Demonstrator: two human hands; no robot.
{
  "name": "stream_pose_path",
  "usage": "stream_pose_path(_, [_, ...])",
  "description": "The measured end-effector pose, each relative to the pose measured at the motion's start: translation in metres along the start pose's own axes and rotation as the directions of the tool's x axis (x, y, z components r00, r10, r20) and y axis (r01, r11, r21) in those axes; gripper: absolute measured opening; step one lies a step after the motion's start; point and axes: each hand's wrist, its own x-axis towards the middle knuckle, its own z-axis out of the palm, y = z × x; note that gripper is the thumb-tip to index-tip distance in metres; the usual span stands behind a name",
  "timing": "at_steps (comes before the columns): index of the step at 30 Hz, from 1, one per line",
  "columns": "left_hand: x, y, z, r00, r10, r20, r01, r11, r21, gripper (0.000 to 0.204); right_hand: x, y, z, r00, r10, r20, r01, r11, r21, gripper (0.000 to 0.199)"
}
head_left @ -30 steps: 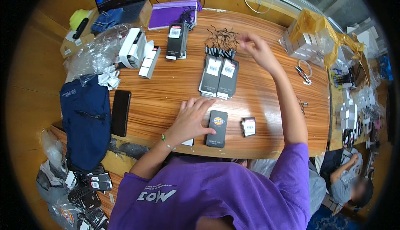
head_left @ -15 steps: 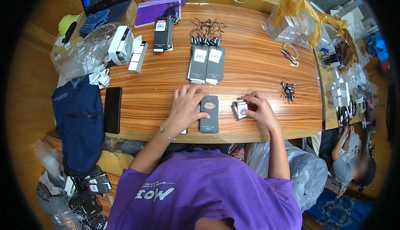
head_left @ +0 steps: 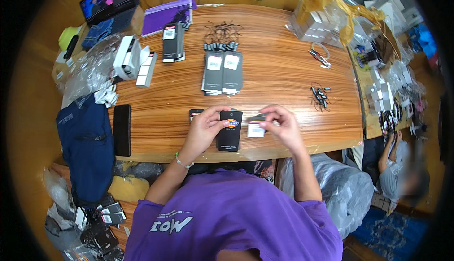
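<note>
Near the table's front edge, my left hand (head_left: 208,125) is closed on a dark hang tag (head_left: 230,138), its thumb on the face by the coloured logo. The tag is raised a little, and edges of other grey tags show behind it. To its right, my right hand (head_left: 282,126) pinches at the edge of a small white barcode label (head_left: 256,129). Whether that label is one piece or the top of a small pile is hard to tell. Another tag with a label (head_left: 195,113) is partly hidden behind my left hand.
Two piles of labelled grey tags (head_left: 222,74) with black strings lie ahead, and another pile (head_left: 173,43) farther left. Loose black strings (head_left: 320,96) and snips (head_left: 319,58) lie to the right. A phone (head_left: 122,131) is at left. A person (head_left: 395,166) sits at far right.
My left thumb and fingers have closed on the top tag and lifted it. My right hand has brought the small label nearer the tag, its white face now showing. The view has shifted slightly.
</note>
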Motion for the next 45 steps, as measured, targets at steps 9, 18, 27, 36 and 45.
stream_pose_path(9, [0.005, 0.004, 0.021, 0.984, 0.130, -0.124, -0.134, 0.991, -0.022, 0.037, 0.000, 0.016, 0.004, 0.936, -0.159, -0.313, 0.145, 0.987, -0.066, 0.028])
stream_pose_path(18, [0.013, 0.006, 0.038, 0.997, 0.057, 0.058, -0.052, 0.994, -0.093, 0.036, -0.002, 0.002, 0.012, 0.991, -0.088, -0.104, 0.084, 0.996, -0.038, 0.030])
stream_pose_path(27, [0.011, 0.010, 0.032, 0.999, 0.014, 0.033, -0.013, 0.999, -0.033, 0.035, 0.043, 0.080, -0.233, 0.790, -0.501, -0.353, -0.118, 0.440, -0.890, 0.025])
stream_pose_path(36, [0.009, 0.013, 0.024, 0.990, -0.010, 0.144, 0.030, 0.990, -0.137, 0.025, 0.029, 0.053, -0.232, 0.767, -0.219, -0.603, 0.149, 0.975, -0.165, 0.008])
stream_pose_path(45, [0.028, 0.035, 0.055, 0.917, 0.148, 0.371, -0.106, 0.986, -0.131, 0.016, 0.014, -0.026, -0.041, 0.944, -0.151, -0.292, 0.293, 0.790, 0.539, 0.009])
